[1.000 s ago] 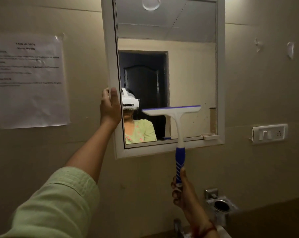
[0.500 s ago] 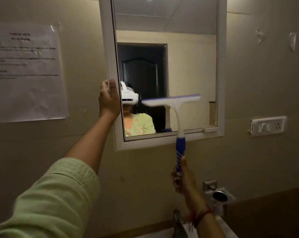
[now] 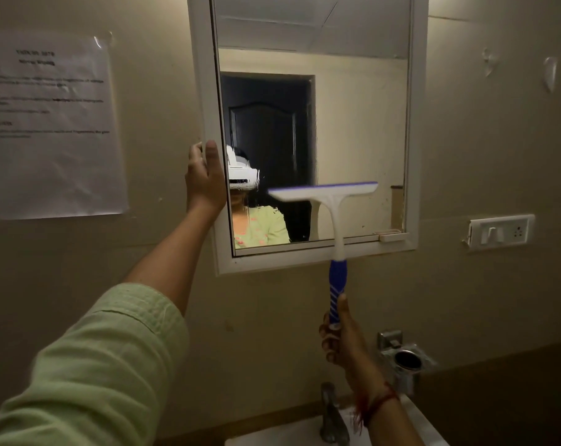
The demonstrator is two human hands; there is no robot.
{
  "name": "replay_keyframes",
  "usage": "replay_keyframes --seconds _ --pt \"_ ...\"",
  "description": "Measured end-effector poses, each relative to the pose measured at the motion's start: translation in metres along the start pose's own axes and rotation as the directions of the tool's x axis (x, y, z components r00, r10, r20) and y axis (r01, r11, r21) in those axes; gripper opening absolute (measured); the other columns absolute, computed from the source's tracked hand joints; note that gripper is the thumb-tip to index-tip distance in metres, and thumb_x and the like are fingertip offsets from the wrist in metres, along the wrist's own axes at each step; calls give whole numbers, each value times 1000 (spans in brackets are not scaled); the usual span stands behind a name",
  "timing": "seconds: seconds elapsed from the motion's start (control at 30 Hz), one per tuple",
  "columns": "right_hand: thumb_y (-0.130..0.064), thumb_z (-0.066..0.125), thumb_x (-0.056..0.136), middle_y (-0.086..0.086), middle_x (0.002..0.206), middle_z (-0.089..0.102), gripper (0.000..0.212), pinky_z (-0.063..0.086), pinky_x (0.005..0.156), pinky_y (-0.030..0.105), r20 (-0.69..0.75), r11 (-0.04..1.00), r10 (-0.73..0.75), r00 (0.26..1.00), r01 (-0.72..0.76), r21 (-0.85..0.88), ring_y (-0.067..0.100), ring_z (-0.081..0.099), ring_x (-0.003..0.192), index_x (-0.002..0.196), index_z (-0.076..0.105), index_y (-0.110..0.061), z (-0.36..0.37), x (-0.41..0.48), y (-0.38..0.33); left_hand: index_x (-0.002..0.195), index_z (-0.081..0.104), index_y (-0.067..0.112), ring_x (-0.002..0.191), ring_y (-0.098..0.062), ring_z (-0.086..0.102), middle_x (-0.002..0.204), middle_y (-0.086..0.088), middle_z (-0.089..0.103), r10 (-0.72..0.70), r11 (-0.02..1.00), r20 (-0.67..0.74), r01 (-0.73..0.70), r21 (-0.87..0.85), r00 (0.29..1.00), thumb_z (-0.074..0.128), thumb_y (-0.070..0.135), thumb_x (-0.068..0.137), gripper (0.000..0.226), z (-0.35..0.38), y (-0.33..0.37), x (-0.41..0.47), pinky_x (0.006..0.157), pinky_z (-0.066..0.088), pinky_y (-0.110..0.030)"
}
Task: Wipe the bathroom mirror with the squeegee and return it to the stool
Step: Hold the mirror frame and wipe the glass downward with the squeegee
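The squeegee [image 3: 333, 201] has a white head with a blue top edge and a blue handle with slanted white stripes. The mirror frame [image 3: 205, 91] is white, the sleeve [image 3: 95, 365] pale green, the wall [image 3: 481, 156] beige, and the wrist thread [image 3: 378, 402] red.

Just one wide head-worn view, and it looked straight ahead at the mirror [image 3: 359, 130] on the wall [image 3: 485, 162], close in
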State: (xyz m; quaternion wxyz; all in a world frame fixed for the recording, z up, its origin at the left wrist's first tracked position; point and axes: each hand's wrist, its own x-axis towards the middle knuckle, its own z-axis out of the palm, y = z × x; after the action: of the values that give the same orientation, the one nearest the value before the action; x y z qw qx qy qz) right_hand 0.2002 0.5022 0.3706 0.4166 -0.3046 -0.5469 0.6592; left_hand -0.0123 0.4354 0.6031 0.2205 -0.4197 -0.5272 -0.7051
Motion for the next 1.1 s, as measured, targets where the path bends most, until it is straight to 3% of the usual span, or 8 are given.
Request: replay_keyframes --seconds 0.13,0.4,0.5,0.63,0.83,1.0,1.1 --pt "-81 40 57 -4 52 47 66 28 42 18 21 997 71 997 -71 20 9 37 41 68 50 -17 -4 -4 22 105 48 9 72 -5 46 80 9 51 8 1000 1 -8 -3 1000 29 42 95 40 1 -1 0 58 27 -16" --pt "-80 37 64 -6 50 49 63 34 41 18 -19 995 -100 995 100 -14 8 42 40 65 52 -19 6 2 -21 107 48 8 69 0 45 77 14 48 -6 1000 15 6 -15 1000 29 42 95 41 0 0 0 57 27 -16" --pt "-76 35 67 -2 52 48 63 32 41 17 -66 998 -58 996 56 -24 10 40 40 68 51 -16 4 0 1 109 48 7 72 -5 46 83 7 51 -3 1000 14 3 -14 1000 29 42 95 42 0 0 0 59 28 -17" --pt "-72 36 64 0 50 46 62 28 40 18 -94 999 18 995 -14 34 12 37 40 66 49 -12 3 -7 35 108 47 8 68 4 46 75 14 48 -10 1000 24 10 -21 1000 29 43 95 42 0 -1 0 56 28 -18" --pt "-75 33 66 -2 50 47 63 33 42 18 -78 998 -63 995 62 -22 11 41 41 65 50 -15 5 -2 6 106 47 8 67 4 45 73 15 47 -7 1000 19 7 -13 1000 28 44 95 42 0 0 0 55 27 -18" --pt "-94 37 46 -1 48 47 81 32 42 18 -139 997 -80 987 76 -33 12 40 40 60 50 -15 -1 -3 11 106 47 8 66 5 45 72 15 47 1 1000 13 -2 5 1000 28 44 95 42 0 -1 0 53 31 -3" --pt "-76 37 66 1 49 45 65 29 37 15 -170 1000 12 985 -11 7 11 37 39 62 49 -12 -7 -11 43 104 47 6 65 2 45 72 14 47 8 1000 6 -8 -3 1000 28 42 95 43 0 -1 1 54 28 -15"
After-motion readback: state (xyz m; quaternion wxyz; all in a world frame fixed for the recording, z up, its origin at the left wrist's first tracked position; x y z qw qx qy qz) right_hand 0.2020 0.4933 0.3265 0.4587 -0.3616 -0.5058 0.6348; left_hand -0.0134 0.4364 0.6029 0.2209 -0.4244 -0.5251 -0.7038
